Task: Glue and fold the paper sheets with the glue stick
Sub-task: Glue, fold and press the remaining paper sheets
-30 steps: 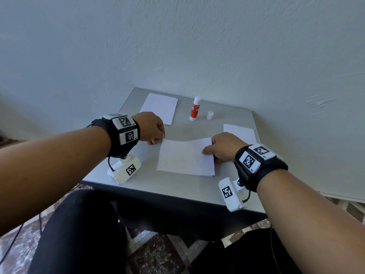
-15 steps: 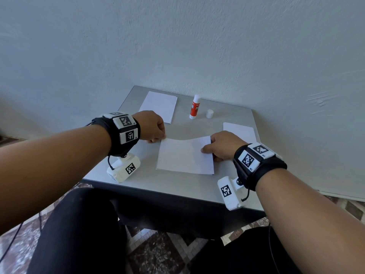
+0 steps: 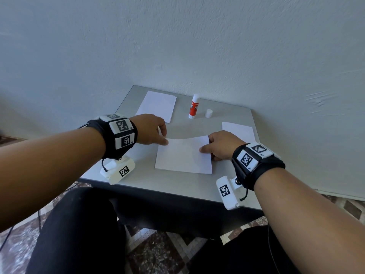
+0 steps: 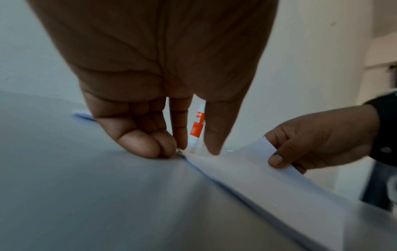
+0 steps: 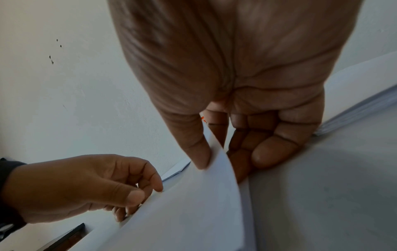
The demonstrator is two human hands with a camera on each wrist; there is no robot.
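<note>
The paper sheet [image 3: 183, 157] lies mid-tabletop [image 3: 177, 184], its upper layer bowed up between both sets of fingers [image 5: 199, 152]: the right hand [image 3: 221, 144] pinches the far right corner, thumb against forefinger, and the left hand [image 3: 150, 128] pinches the far left one (lightly, it seems). The fold looks in hand; next, align the edges and press flat. The uncapped glue stick [image 3: 194, 106] stands beyond the fingers.

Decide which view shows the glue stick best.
The head view: the glue stick stands whole and upright. The left wrist view shows a strip of it behind the left hand; the right wrist view, an orange sliver.
</note>
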